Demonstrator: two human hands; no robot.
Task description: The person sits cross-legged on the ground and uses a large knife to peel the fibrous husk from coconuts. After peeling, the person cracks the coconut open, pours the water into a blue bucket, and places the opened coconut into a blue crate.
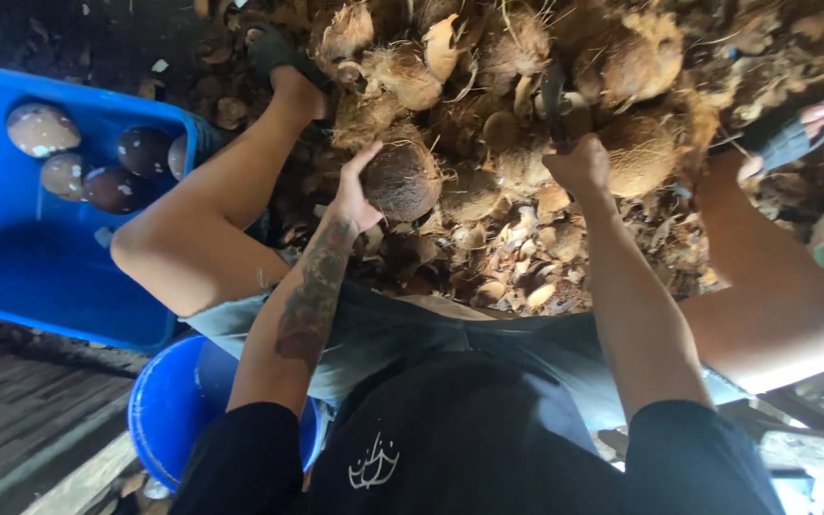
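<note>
My left hand [355, 195] grips a brown, fibrous coconut [402, 179] from its left side, holding it over the pile between my knees. My right hand [579, 164] is closed around the handle of a dark tool [555, 100] whose blade points up into the heap. A big pile of husked and part-husked coconuts [526, 86] and torn husk pieces lies in front of me. My legs spread to either side, with a sandalled foot [283, 57] at the upper left and another [793, 133] at the right.
A blue crate [21, 257] at the left holds several peeled, dark round coconuts [112, 186]. A blue bucket [169, 405] stands below my left thigh. Wooden boards run along the lower left. Husk scraps [517, 277] cover the ground.
</note>
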